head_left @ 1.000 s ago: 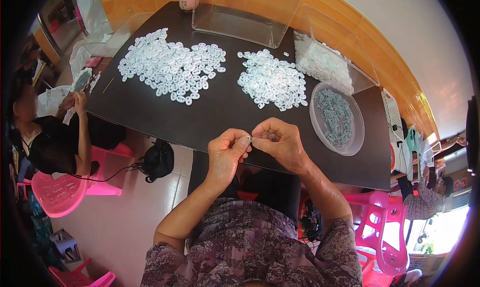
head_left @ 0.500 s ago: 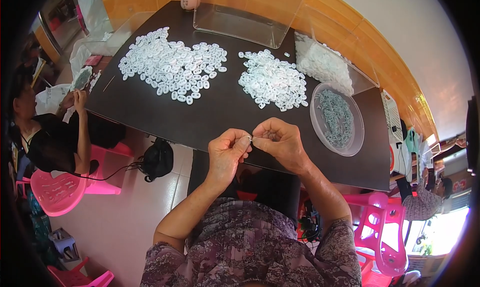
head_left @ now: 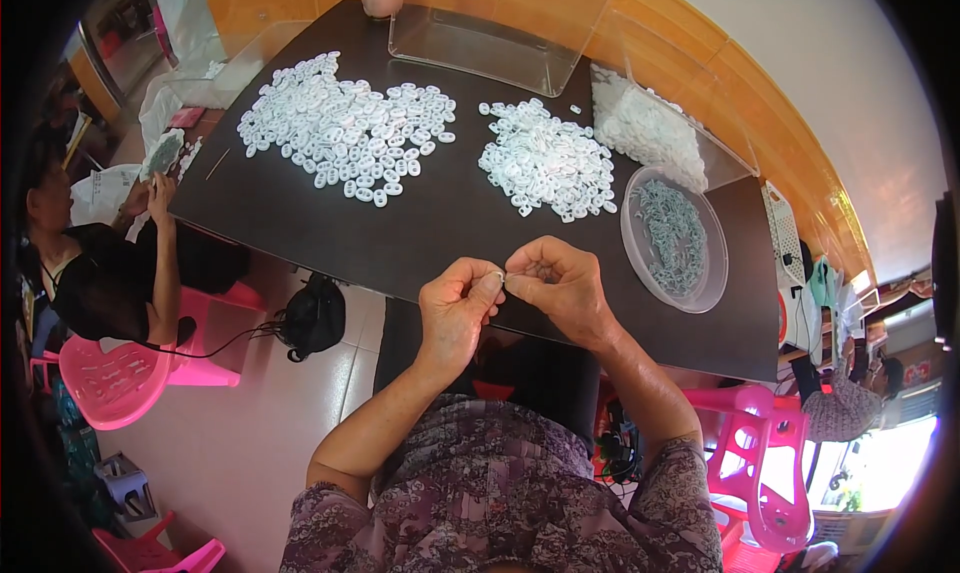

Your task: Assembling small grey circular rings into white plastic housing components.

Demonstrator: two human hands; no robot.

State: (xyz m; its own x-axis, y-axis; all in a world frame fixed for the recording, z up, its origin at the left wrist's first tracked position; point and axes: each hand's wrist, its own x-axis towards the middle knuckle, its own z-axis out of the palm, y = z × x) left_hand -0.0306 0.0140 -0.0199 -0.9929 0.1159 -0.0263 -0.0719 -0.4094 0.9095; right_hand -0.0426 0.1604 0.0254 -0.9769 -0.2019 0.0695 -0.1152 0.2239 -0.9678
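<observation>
Just over the table's near edge, my two hands meet, fingertips almost touching. My left hand (head_left: 458,303) is closed in a pinch on a small white piece (head_left: 501,274), mostly hidden by the thumb and fingers. Against it, the thumb and forefinger of my right hand (head_left: 562,288) are pressed together; what they hold is too small to make out. Beyond my hands lies a heap of small white pieces with holes (head_left: 548,163). Farther left spreads a bigger pile of white oval two-holed pieces (head_left: 350,128). A round clear tub (head_left: 715,285) of small grey-green pieces (head_left: 670,238) stands to the right.
On the dark table (head_left: 300,233), a clear plastic box (head_left: 480,58) stands at the back beside a clear bag of white pieces (head_left: 650,133). A thin stick (head_left: 217,164) lies at the left edge. Another person (head_left: 110,273) sits at left; pink stools (head_left: 115,378) stand around.
Both hands hold nearly the same pose, fingertips together at the same spot. The view has shifted very slightly; nothing has visibly been picked up or put down.
</observation>
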